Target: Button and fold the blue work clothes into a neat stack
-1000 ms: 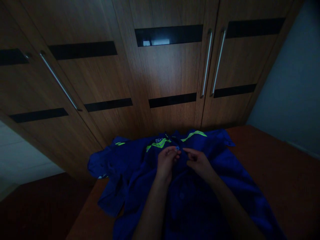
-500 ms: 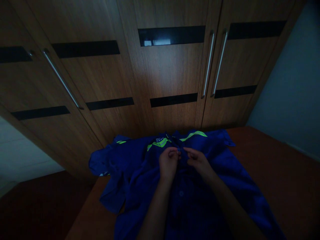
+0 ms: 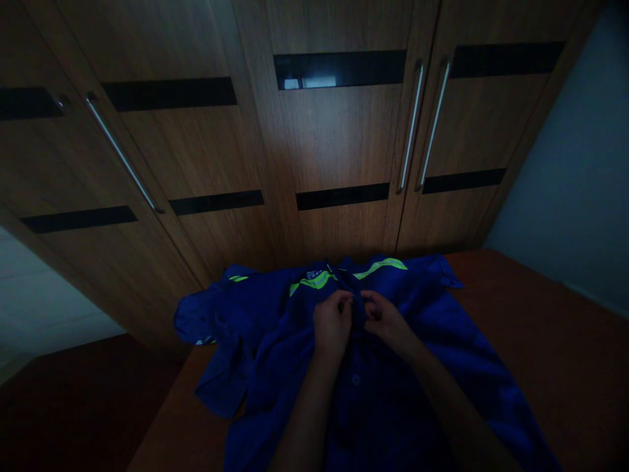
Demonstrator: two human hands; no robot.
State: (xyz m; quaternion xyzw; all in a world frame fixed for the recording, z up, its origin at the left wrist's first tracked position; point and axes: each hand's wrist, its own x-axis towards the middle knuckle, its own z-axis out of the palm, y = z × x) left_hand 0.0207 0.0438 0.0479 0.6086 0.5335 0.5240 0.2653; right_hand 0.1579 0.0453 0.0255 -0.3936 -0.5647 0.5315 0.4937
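The dark-blue cloth garment with yellow-green stripes (image 3: pixel 280 321) lies spread on the reddish-brown wooden table (image 3: pixel 531 321). The left hand (image 3: pixel 332 322) pinches its front narrowly; whether the curled right hand (image 3: pixel 389 324) grips cloth is unclear. Keeping the fabric taut between close fingertips should help.

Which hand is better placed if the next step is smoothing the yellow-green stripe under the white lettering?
Left, probably: the left hand is just below that yellow-green stripe on the blue garment, whereas the right hand sits farther across. It is too dark to tell what either grips.
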